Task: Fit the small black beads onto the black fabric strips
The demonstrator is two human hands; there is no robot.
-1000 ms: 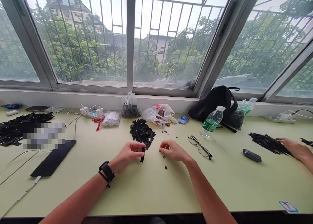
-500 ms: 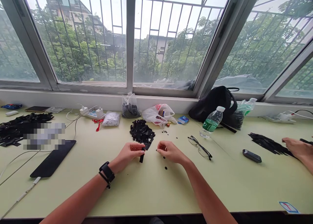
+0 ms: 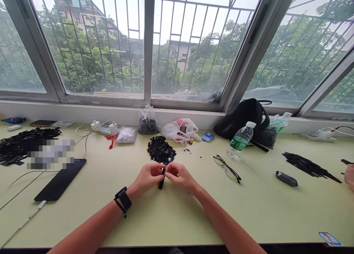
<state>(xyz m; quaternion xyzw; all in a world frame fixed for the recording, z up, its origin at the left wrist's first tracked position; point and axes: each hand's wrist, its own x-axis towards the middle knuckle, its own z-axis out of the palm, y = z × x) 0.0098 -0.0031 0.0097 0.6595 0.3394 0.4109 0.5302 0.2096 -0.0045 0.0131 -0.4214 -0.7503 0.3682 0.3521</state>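
Observation:
My left hand (image 3: 151, 177) pinches a short, flat black strip (image 3: 160, 184) between thumb and fingers, its lower end hanging just above or on the table. Against the strip's upper part, my right hand (image 3: 179, 177) is closed in a pinch, its fingertips meeting those of my left. Whatever sits between the right fingertips is too small and hidden to make out. Just beyond both hands lies a heap of similar black strips (image 3: 160, 149). Several small dark discs (image 3: 187, 150) are scattered to the right of the heap.
Eyeglasses (image 3: 227, 168), a water bottle (image 3: 240, 140) and a black case (image 3: 286, 178) are on the right. Plastic bags (image 3: 179, 131) stand along the sill. A black tablet-like slab (image 3: 61, 180) with a cable lies left. A co-worker's hand (image 3: 349, 176) is beside more strips (image 3: 311, 167).
My right hand has moved left, with a tiny dark piece earlier visible at its fingertips, and now meets the strip. Two discs near it are now covered. The co-worker's hand has shifted right.

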